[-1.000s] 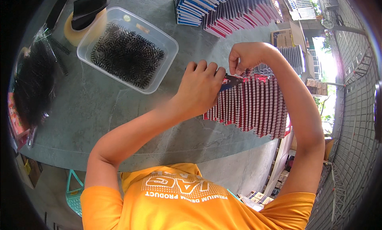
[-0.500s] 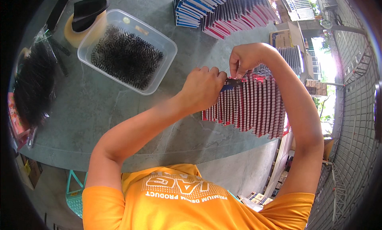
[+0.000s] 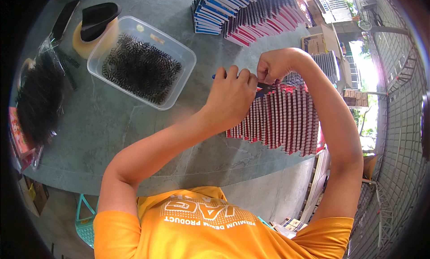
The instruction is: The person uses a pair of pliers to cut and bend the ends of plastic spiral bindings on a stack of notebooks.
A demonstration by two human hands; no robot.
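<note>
I had the left grip (image 3: 231,95) clasped on blue pliers (image 3: 262,93), notebooks (image 3: 282,120) right of it, but remotely couldn't tell what the right grip (image 3: 276,65) held.

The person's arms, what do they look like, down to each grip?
Short, plain orange T-shirt sleeves end above the elbows; below, both arms are bare. The left grip and right grip are ungloved hands, with no ring or watch showing.

I hold blue-handled pliers (image 3: 262,92), dark tips pointing right, at the far end of a tight row of red-edged notebooks (image 3: 282,121), spiral bindings facing up.
</note>
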